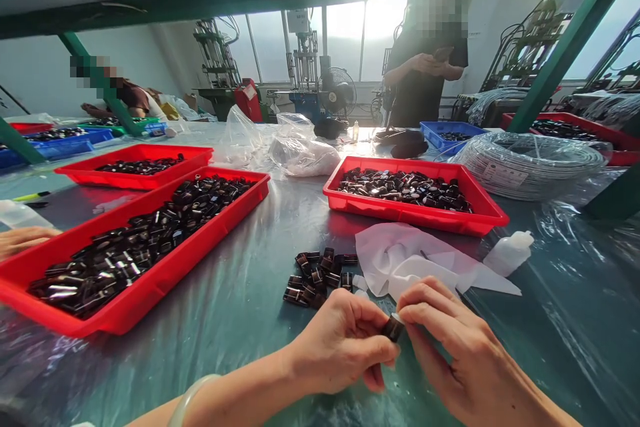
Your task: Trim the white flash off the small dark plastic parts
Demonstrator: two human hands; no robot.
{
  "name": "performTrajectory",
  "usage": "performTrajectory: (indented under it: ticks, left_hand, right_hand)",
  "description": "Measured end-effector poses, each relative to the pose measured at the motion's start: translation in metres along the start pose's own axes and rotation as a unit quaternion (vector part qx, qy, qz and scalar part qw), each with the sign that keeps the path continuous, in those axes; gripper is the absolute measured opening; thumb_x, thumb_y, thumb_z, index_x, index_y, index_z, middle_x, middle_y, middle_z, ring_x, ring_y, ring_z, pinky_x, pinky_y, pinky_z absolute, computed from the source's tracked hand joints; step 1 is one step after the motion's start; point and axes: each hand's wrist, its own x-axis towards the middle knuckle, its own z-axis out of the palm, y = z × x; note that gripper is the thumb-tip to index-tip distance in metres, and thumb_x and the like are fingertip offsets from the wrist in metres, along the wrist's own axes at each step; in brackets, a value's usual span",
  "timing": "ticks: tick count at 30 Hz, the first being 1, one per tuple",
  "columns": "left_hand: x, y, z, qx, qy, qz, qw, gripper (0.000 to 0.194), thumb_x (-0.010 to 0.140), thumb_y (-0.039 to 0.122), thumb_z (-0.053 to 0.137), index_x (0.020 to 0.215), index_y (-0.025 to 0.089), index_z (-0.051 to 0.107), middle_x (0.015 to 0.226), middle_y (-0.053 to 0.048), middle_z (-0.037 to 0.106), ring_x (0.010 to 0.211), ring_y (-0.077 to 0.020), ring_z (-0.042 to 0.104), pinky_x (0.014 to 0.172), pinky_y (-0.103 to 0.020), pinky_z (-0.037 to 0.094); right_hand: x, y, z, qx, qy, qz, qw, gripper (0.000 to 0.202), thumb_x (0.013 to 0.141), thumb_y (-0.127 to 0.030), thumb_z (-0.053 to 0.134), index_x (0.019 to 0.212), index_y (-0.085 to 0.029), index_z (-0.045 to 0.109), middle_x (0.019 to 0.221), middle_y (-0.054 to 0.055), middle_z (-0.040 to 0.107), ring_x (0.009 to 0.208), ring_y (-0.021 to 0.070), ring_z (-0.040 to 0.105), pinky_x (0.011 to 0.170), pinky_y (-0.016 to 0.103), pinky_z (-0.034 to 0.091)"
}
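Near the front of the table, my left hand [345,343] pinches a small black cylindrical part [393,327] between thumb and fingers. My right hand [445,340] meets it from the right, its fingertips pressed together at the part's pale upper end; whether they hold anything small there is hidden. Just beyond my left hand lies a loose pile of black parts [320,275], with small white pieces [359,282] at its right edge. A crumpled white cloth [400,253] lies behind my right hand, and a white squeeze bottle [509,253] rests tilted to its right.
Red trays of black parts stand at left [200,250] and at back right [415,219]. A coiled cable [530,167] and plastic bags [305,153] lie farther back. Another person's hand [25,240] is at the left edge; a person [425,73] stands beyond the table. Green posts frame the view.
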Motion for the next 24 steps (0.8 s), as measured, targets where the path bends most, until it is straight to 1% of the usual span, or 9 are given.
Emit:
performTrajectory:
  ticks: [5,7,10,12,14,19,24]
  left_hand:
    - [0.000,0.001,0.000,0.010,0.018,0.004,1.000,0.009,0.064,0.016,0.055,0.059,0.010,0.061,0.047,0.003,0.050,0.041,-0.0083,0.053,0.039,-0.015,0.041]
    - [0.001,0.004,0.000,-0.003,0.017,0.002,1.000,0.009,0.064,0.016,0.056,0.060,0.010,0.061,0.049,0.002,0.052,0.042,-0.0086,0.053,0.040,-0.016,0.043]
    - [0.001,0.008,-0.001,-0.028,0.006,0.003,1.000,0.011,0.065,0.019,0.058,0.064,0.009,0.063,0.054,0.000,0.057,0.043,-0.0088,0.054,0.042,-0.017,0.045]
    - [0.001,0.011,-0.002,-0.040,-0.003,0.005,0.999,0.013,0.065,0.020,0.060,0.067,0.008,0.064,0.058,-0.001,0.059,0.044,-0.0089,0.055,0.043,-0.018,0.046]
    - [0.000,0.012,-0.003,-0.048,-0.008,0.006,0.999,0.014,0.065,0.021,0.061,0.069,0.008,0.065,0.061,-0.002,0.061,0.044,-0.0091,0.056,0.043,-0.018,0.046]
    - [0.001,0.011,-0.006,-0.056,-0.011,0.002,0.998,0.013,0.064,0.021,0.062,0.065,0.008,0.064,0.059,-0.002,0.061,0.043,-0.0095,0.057,0.042,-0.018,0.045]
    - [0.000,0.011,-0.005,-0.050,-0.010,-0.003,0.999,0.011,0.065,0.020,0.062,0.064,0.009,0.064,0.059,-0.001,0.061,0.042,-0.0091,0.057,0.041,-0.017,0.045]
  right_hand:
    - [0.000,0.000,0.004,-0.004,0.022,0.012,1.000,0.020,0.080,0.000,0.039,0.081,-0.017,0.050,0.081,0.005,0.053,0.079,0.0157,0.049,0.065,0.028,0.045]
    - [0.000,0.000,0.003,0.013,0.039,0.042,0.998,0.021,0.078,-0.001,0.040,0.081,-0.018,0.052,0.081,0.004,0.056,0.077,0.0147,0.052,0.065,0.027,0.046]
    - [0.001,0.000,0.000,0.037,0.062,0.106,0.992,0.024,0.074,-0.001,0.041,0.078,-0.019,0.056,0.080,0.001,0.059,0.073,0.0120,0.057,0.063,0.023,0.047]
    - [0.002,0.000,-0.002,0.044,0.071,0.126,0.988,0.025,0.073,-0.001,0.041,0.077,-0.020,0.057,0.079,0.000,0.059,0.071,0.0111,0.058,0.062,0.022,0.047]
    - [0.003,-0.001,-0.003,0.048,0.079,0.116,0.989,0.026,0.072,0.000,0.040,0.077,-0.020,0.057,0.079,0.000,0.060,0.070,0.0107,0.059,0.062,0.021,0.047]
    - [0.003,-0.001,0.000,0.037,0.087,0.036,0.995,0.028,0.079,-0.001,0.036,0.086,-0.018,0.057,0.082,0.004,0.058,0.071,0.0110,0.058,0.061,0.021,0.047]
    - [0.001,0.003,0.003,0.020,0.077,0.009,0.997,0.029,0.080,0.000,0.034,0.088,-0.017,0.055,0.082,0.006,0.057,0.074,0.0131,0.056,0.063,0.025,0.048]
